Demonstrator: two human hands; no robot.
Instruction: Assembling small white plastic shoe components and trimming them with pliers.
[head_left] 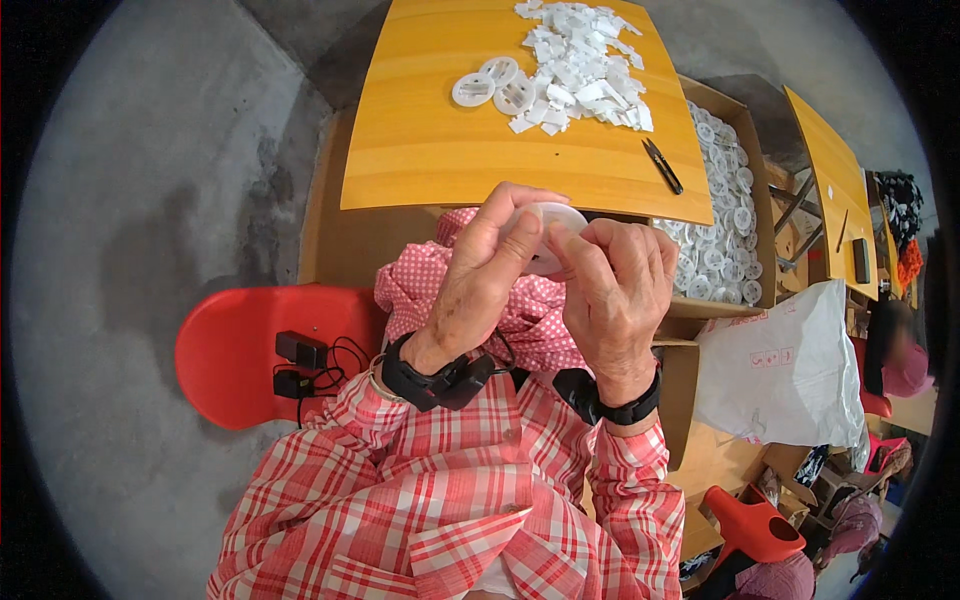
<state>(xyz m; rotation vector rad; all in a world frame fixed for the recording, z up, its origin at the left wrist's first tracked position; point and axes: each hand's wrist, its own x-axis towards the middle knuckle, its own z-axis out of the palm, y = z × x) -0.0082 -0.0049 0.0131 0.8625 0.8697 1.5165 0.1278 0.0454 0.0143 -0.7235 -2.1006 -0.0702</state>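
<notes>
While both forearms rise from the lower edge, the left hand [478,280] and right hand [615,290] meet at frame centre, fingers curled, together pinching a white round disc [553,225]. Fingers cover most of the disc; its lower half and surface detail cannot be made out against the dotted pink cloth [420,285].

white disc [553,235] mostly hidden by hands [560,285], box [745,190] partly covered

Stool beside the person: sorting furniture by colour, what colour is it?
The stool is red, seen in the head view.
</notes>
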